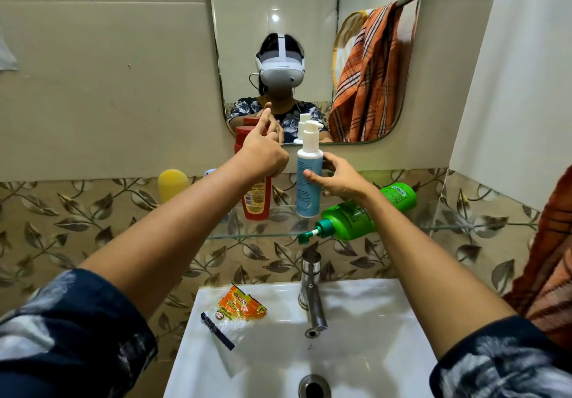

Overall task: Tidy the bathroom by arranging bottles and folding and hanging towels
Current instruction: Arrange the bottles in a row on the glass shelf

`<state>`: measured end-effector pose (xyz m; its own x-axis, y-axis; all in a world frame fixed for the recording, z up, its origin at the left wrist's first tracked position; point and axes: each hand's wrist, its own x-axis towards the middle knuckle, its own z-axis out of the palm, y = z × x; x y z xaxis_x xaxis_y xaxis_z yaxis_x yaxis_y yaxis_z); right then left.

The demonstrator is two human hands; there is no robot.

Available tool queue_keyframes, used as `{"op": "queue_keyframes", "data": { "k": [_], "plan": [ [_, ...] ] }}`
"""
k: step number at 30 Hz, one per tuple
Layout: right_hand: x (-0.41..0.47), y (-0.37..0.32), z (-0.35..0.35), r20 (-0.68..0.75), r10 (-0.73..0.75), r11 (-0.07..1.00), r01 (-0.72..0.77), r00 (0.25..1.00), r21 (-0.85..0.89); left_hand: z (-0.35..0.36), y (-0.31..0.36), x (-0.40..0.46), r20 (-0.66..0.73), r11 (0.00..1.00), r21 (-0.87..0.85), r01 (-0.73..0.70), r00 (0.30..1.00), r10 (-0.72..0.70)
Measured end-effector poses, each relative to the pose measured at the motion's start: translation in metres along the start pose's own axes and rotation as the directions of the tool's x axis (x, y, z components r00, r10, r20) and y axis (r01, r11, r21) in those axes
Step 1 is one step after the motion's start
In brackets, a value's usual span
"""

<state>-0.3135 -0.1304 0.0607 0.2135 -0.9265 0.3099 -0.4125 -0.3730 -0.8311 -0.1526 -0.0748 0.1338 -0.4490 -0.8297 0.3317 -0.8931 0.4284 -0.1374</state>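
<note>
Bottles are being lined up on the glass shelf (464, 227) under the mirror (309, 1), so here's how it looks right now. The white-and-blue pump bottle (308, 180) is being held upright by the right hand (337, 177), fingers and thumb wrapped round its body, with its base at or just above the shelf near the middle; whether it's actually touching down can't be told. The red bottle (255, 199) is being steadied just beside it on the left by the left hand (263, 153), thumb and lower fingers seemingly curled round its upper part while the index finger is pointed up.

A green pump bottle (356, 216) is lying on its side towards the right end of the shelf, with its nozzle poking out past the front edge. That one probably gets stood up next. A yellow bottle (172, 184) is standing further left.

To do this step well: the pump bottle should be set flat, back from the front edge, and let go only once it's stable. It's tall and narrow, so a tip-over into the sink (387, 366) seems likely if it's nudged. An orange checked towel (554, 242) is waiting at the right.
</note>
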Motion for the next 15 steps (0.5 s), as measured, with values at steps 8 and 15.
{"op": "queue_keyframes", "data": {
  "k": [8,15],
  "plan": [
    [-0.008,0.009,-0.013,0.023,0.004,0.993,-0.001,1.0,-0.118,0.01,-0.008,-0.004,0.144,0.806,0.568,-0.166,0.984,0.101],
    [-0.022,0.021,-0.044,0.066,0.073,0.986,-0.063,0.995,-0.152,0.015,0.018,-0.013,-0.069,0.913,0.336,-0.233,0.96,0.27]
  ]
}}
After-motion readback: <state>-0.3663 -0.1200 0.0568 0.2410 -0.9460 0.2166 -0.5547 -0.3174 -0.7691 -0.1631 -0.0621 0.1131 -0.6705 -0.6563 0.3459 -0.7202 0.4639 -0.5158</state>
